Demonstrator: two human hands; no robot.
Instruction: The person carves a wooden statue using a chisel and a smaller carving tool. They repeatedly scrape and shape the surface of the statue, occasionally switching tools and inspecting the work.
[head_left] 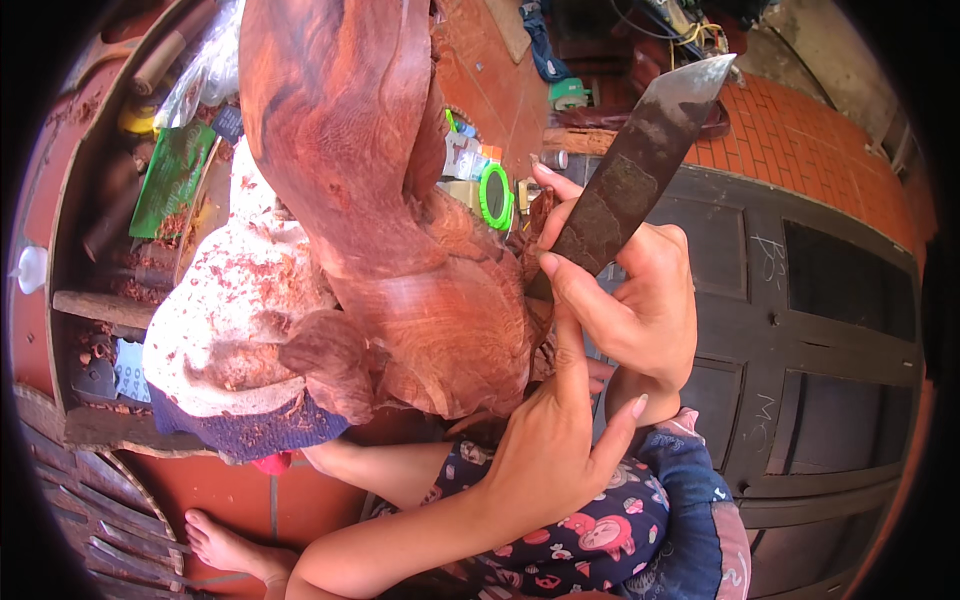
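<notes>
A large reddish-brown wood carving [430, 310] with a polished, swirling grain fills the middle. My right hand [650, 310] is closed on a long, flat, dark steel carving blade [640, 160], gripping it near its lower part. The blade's pale, slanted end points up and to the right, away from the wood. Its lower end sits close to the carving's right side, where my fingers partly hide it. My left hand [560, 430] is just below, index finger stretched up towards the blade's lower end and thumb spread apart. Whether that fingertip presses on the wood or the blade I cannot tell.
A dust-covered white cloth [230, 300] bulges left of the carving. Beyond it, a wooden tray [100, 430] holds a green packet [172, 180], sandpaper [130, 370] and shavings. Several chisels [120, 540] lie lower left. A green-rimmed round object [495, 196] is behind; a dark panelled door [800, 340] is right.
</notes>
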